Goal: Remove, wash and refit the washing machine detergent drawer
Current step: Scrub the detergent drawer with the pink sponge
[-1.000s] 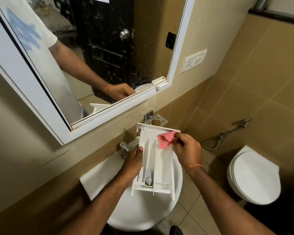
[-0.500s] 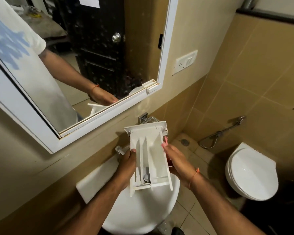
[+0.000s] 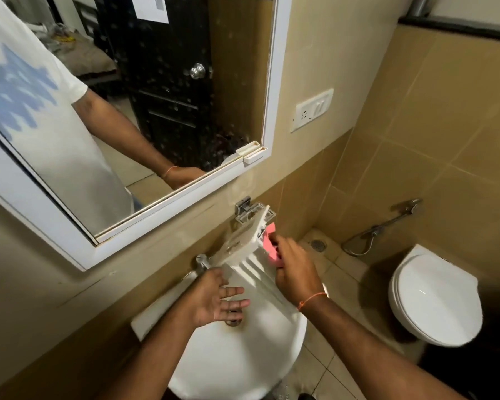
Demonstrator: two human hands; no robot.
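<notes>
Drawer differs from 0.5 s ago: then it stood with compartments facing the camera, both hands on its sides; now it's flipped, ribbed underside up, front panel tilted toward the wall, blurred w/ motion. Pink cloth, barely showing before behind the R edge, now shows plainly at the drawer's R corner.

Head view, edges & room: drawer sits over the white basin, its far end just beside the chrome wall holder and below the mirror frame. Tap is close at its L corner. Open floor lies R of the basin, between it and the toilet; the tiled wall w/ the health faucet stands well apart.

Hands: left hand is released, palm up, fingers spread, under/beside the drawer's near L edge, touching it at most lightly. Right hand is curled closed, gripping the pink cloth against the drawer's R side; whether it also grips the drawer itself, can't tell.
</notes>
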